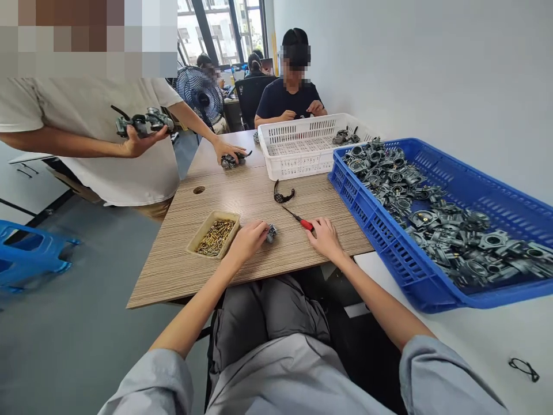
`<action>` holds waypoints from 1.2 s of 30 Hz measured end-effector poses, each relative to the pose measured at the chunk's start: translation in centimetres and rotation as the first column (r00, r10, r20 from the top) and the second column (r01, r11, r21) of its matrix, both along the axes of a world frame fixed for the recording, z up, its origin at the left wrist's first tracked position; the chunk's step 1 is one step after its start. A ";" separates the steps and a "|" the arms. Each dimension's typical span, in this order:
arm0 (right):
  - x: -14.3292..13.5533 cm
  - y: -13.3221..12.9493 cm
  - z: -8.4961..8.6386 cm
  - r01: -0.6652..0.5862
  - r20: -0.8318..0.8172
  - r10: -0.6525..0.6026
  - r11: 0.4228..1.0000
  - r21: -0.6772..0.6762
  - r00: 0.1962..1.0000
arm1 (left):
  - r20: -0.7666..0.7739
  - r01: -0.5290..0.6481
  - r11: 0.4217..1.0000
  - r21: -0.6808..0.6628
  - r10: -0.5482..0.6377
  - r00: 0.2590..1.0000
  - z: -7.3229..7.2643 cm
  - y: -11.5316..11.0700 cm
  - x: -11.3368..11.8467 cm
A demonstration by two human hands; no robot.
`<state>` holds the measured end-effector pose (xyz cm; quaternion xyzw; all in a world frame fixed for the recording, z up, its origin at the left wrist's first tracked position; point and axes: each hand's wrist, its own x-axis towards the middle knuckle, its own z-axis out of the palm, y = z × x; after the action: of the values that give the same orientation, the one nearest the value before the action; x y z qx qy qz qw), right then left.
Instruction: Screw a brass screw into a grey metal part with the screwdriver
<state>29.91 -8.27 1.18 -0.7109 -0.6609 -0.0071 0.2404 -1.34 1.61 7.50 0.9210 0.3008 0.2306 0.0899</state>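
My left hand (pixel 249 241) is closed around a small grey metal carburetor body (pixel 271 233), which rests on the wooden table near its front edge. My right hand (pixel 325 237) lies low over the table with its fingers on the red handle of a screwdriver (pixel 306 223). The screwdriver's dark shaft points away to the left, its tip close to a black wristwatch (pixel 283 195). Just left of my left hand stands a cream plastic tub (pixel 192 246) holding many small brass parts (pixel 216 236).
A blue crate (pixel 367 222) full of carburetor bodies (pixel 397 184) stands at the right. Behind is a white basket (pixel 298 164) with a few parts; a person sits beyond it. At the left, a standing co-worker's hand (pixel 230 151) grips a carburetor on the table (pixel 166 253).
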 end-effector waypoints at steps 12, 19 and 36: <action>0.1 -0.1 -0.1 -0.005 -0.029 0.005 1.000 0.013 1.000 | -0.216 0.050 0.986 0.156 -0.016 0.976 -1.2 -0.1 0.5; 0.0 -0.1 0.0 -0.008 -0.040 0.009 1.000 0.011 0.999 | -0.196 0.022 0.981 0.190 0.016 0.980 -1.9 -0.3 0.6; 0.0 0.0 0.0 -0.006 -0.015 0.006 1.000 0.015 1.000 | 0.229 -0.089 0.969 -0.231 0.143 0.963 -1.8 1.1 0.8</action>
<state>29.90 -8.26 1.15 -0.7071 -0.6612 -0.0059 0.2505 -0.52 2.68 5.66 0.8508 0.3648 0.3124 0.2129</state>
